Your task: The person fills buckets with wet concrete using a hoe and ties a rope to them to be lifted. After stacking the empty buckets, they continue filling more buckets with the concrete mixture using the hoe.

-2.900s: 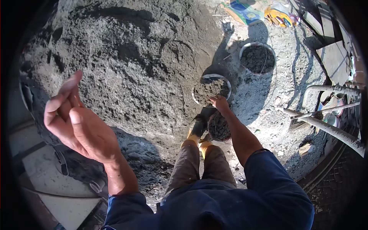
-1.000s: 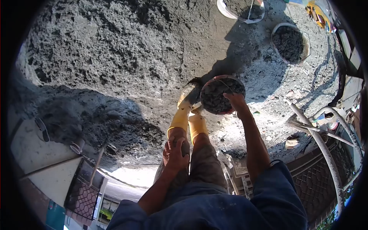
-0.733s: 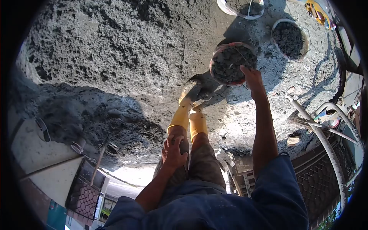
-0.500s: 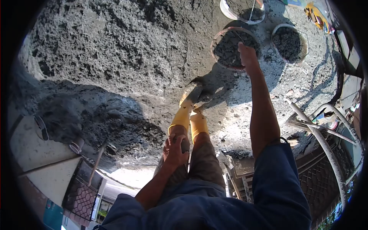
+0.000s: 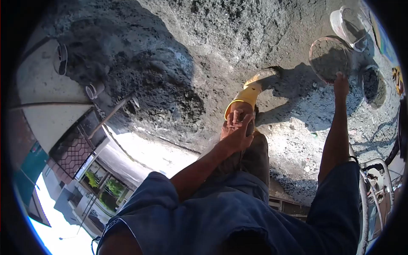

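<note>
Though grip is unclear, right hand (image 5: 341, 86) seemingly touches bucket (image 5: 311, 59).

Green plants (image 5: 114, 185) and a seemingly tiled panel (image 5: 76, 155) show.

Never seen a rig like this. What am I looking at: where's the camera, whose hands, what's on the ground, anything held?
There's no machine: a person works bare-handed, wearing the camera on their head. It looks forward and down, so you see their own body.

The left hand rests on the left leg, above a yellow boot. The right hand is at the near edge of a reddish-rimmed bucket; whether it grips the handle is hard to tell.

A white bucket and a third bucket are nearby on rough grey ground.
</note>
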Motion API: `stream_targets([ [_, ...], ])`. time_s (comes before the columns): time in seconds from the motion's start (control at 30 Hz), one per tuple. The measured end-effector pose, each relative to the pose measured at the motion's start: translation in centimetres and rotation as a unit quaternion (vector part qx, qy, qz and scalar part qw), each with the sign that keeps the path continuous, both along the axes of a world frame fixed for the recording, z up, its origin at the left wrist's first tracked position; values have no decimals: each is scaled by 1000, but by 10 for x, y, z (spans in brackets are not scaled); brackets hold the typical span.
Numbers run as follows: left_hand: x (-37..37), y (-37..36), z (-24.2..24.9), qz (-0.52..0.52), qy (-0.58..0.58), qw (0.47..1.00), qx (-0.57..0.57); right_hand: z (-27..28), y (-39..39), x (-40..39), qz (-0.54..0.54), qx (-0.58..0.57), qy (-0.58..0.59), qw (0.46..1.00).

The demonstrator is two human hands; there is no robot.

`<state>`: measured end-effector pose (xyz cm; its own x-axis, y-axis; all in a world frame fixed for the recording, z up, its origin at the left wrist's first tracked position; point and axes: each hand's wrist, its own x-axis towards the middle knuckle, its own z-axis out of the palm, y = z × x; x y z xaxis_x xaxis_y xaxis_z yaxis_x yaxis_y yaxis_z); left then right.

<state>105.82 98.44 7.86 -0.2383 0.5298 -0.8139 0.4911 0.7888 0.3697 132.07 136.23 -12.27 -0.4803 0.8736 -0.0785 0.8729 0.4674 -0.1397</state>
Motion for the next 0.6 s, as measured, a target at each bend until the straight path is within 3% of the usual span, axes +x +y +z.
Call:
stream_targets([
  [0.07,7,-14,-1,30,-11,999,11,14,-25,-15,-137,-41,1,990],
  [0.13,16,-40,-4,26,-9,999,17,28,-64,-19,-124,-115,59,984],
  [0.2,26,-86,-15,1,-7,1000,11,18,-127,-5,-68,-85,69,992],
  [0.27,23,-136,-21,117,-40,986,116,39,-210,-7,-77,-248,52,964],
  [0.3,17,-153,-1,163,-86,977,108,39,-263,4,-39,-241,77,967],
  [0.33,22,-177,6,182,-46,980,67,20,-305,32,-25,-321,26,946],
  [0.37,30,-205,6,202,-6,979,23,-1,-361,63,100,-250,50,962],
  [0.4,30,-231,0,199,-46,979,-24,58,-394,46,31,-460,10,887],
  [0.43,28,-254,-4,195,-87,974,-72,65,-440,63,77,-466,5,882],
  [0.47,28,-272,1,184,-74,976,-90,46,-486,90,-54,-533,-12,844],
  [0.5,32,-289,4,174,-63,977,-109,78,-503,77,38,-598,4,801],
  [0.57,32,-325,-20,-139,1,985,-100,50,-499,94,3,-705,24,709],
  [0.6,34,-349,-34,-44,22,990,-129,87,-489,64,-136,-800,67,581],
])
